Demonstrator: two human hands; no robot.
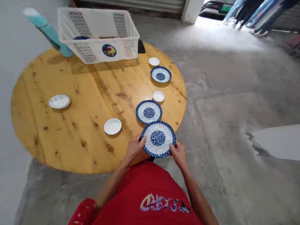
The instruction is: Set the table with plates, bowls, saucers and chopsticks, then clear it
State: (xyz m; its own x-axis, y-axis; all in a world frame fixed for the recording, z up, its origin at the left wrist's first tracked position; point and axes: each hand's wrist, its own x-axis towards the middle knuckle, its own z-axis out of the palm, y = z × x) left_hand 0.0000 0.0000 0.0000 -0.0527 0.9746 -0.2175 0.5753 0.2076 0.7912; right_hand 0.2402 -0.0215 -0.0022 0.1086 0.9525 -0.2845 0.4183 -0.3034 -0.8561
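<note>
Between my two hands I hold a blue-and-white plate [158,139] by its rim, raised near the table's front edge. My left hand [135,147] grips its left side, thumb on top. On the right side of the rim, my right hand [178,153] pinches it the same way. Just behind it lies a second blue-and-white plate [148,112], partly overlapped in view by the held one. A third patterned plate [160,74] sits farther back. Small white dishes stand near these plates: one [158,96] in the middle, another [154,61] at the back.
The round wooden table [77,137] also bears a white saucer [112,126] and a stack of white saucers [59,101]. At the back are a white plastic basket [98,47], a turquoise object [50,32] and a dark flat object [141,47]. People's legs [260,14] show far right.
</note>
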